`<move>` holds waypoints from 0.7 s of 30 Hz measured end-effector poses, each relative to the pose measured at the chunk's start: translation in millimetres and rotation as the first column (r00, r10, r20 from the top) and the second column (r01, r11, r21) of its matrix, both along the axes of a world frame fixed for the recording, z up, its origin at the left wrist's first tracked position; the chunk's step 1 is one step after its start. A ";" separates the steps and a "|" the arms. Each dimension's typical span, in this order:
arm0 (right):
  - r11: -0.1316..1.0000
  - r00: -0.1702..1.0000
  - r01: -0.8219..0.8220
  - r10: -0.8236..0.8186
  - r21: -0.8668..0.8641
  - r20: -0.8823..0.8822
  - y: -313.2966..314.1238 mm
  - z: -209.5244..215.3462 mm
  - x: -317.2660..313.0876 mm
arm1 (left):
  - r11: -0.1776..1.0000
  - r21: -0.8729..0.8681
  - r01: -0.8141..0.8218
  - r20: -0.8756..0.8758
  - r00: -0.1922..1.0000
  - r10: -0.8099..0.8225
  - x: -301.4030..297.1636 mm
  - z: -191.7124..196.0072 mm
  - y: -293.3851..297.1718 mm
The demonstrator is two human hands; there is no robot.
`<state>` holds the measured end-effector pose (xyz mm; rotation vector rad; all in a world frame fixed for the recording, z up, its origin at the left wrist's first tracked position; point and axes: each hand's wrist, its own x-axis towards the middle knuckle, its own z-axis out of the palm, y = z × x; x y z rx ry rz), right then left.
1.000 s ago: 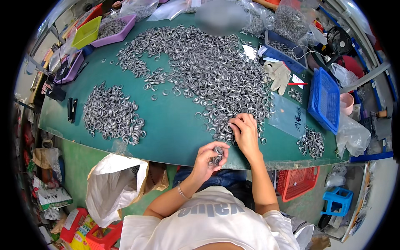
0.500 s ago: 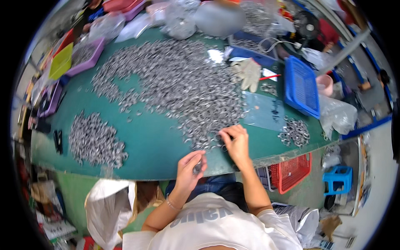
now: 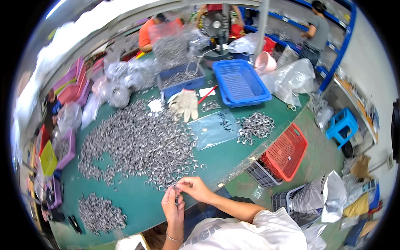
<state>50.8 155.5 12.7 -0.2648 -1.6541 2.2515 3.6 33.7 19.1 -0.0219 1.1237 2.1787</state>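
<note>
Metal rings (image 3: pixel 133 143) heaped across green table (image 3: pixel 141 208), few more in your left hand (image 3: pixel 172 206). Your left hand upright, fingers curled round rings. Your right hand (image 3: pixel 195 188) reaches in from right, forearm slanting, fingertips at left ones; cannot tell if clamped on ring. Half second ago, your hands apart; now meeting. Your view swung right.

On the table (image 3: pixel 137 204), right of the glove (image 3: pixel 185 105) lie the pen (image 3: pixel 207 95) and, farther, the basket (image 3: pixel 241 82); behind the glove, the bin (image 3: pixel 191 84); before it, leftward, the main ring pile (image 3: pixel 137 143), and rightward, the bag (image 3: pixel 208 134).
</note>
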 end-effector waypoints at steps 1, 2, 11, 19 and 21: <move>0.994 0.995 -0.023 0.012 0.109 0.102 2.3 9.9 6.3 | 1.000 -0.016 0.007 -0.015 1.000 -0.007 1.4 0.7 -1.6; 0.963 0.997 0.063 -0.071 0.261 0.022 -0.4 8.2 7.8 | 0.999 -0.031 0.012 -0.030 0.999 -0.013 1.9 1.1 -4.6; 0.683 0.894 0.436 -0.258 0.585 -0.366 19.7 13.1 34.3 | 0.995 -0.095 -0.004 -0.114 0.993 -0.007 30.1 25.2 20.0; 0.574 0.841 0.479 -0.084 0.664 -0.534 31.9 30.8 64.1 | 0.994 -0.093 0.059 0.064 0.996 -0.053 49.9 43.4 31.7; 0.626 0.855 0.407 -0.004 0.665 -0.519 37.3 34.7 66.1 | 0.995 -0.088 0.048 0.111 0.993 -0.038 50.5 44.9 29.6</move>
